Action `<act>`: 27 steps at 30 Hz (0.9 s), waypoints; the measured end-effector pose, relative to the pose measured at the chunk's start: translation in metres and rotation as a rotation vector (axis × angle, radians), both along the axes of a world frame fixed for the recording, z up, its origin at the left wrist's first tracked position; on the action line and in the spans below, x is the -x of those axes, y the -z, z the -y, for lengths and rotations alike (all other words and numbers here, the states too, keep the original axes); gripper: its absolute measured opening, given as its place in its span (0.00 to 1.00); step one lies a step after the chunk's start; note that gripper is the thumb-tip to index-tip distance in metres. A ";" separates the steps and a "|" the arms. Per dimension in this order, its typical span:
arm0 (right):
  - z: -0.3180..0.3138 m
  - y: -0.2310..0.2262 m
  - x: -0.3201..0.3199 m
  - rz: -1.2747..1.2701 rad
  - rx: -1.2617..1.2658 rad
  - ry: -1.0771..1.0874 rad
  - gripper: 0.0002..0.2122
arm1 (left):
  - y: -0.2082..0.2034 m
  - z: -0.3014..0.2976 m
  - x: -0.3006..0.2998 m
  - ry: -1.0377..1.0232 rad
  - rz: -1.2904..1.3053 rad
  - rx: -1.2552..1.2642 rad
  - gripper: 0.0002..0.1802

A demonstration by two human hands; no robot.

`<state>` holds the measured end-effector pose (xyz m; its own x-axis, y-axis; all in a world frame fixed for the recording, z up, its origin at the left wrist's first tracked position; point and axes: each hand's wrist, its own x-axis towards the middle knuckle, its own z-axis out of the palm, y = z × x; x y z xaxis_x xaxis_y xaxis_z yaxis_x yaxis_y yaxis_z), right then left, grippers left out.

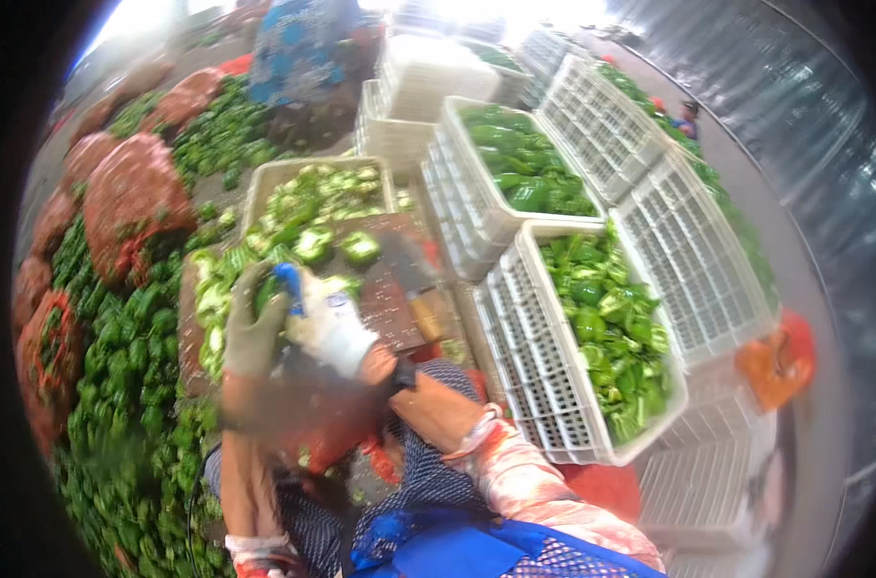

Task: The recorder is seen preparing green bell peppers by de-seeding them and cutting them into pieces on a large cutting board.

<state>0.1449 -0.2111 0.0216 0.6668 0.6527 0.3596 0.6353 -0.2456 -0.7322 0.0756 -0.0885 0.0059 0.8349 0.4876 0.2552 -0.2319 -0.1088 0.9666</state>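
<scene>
Blue garment (438, 551) nearest us, at lower edge. Over brown board (385, 306), we see gloved left hand (253, 328), fingers curled around green pepper (267, 289). White-gloved right hand (332, 326) close beside it, fingers bent at small blue item (289, 286); whether they grip it, we cannot tell. Cut peppers (361, 249) and cleaver (409, 262) lie on board; white crate (522, 337) of pepper pieces (611, 332) stands to right, loose whole peppers (120, 371) heaped at left beside red net sacks (137, 202).

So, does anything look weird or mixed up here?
Yes: the left hand wears a grey-green glove, but the right hand a white one. Also, a dark, blurry smudge shows just below them, maybe dirt on the lens.
</scene>
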 end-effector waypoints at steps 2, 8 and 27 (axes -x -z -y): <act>-0.004 -0.001 -0.004 0.013 -0.157 0.025 0.26 | 0.006 0.002 -0.008 -0.008 0.039 -0.183 0.28; 0.019 -0.002 -0.011 -0.775 -0.621 -0.151 0.13 | -0.001 0.031 -0.012 0.170 -0.010 0.103 0.28; 0.055 -0.015 -0.011 -1.155 -0.525 -0.443 0.13 | -0.018 0.033 0.017 0.343 -0.060 0.162 0.46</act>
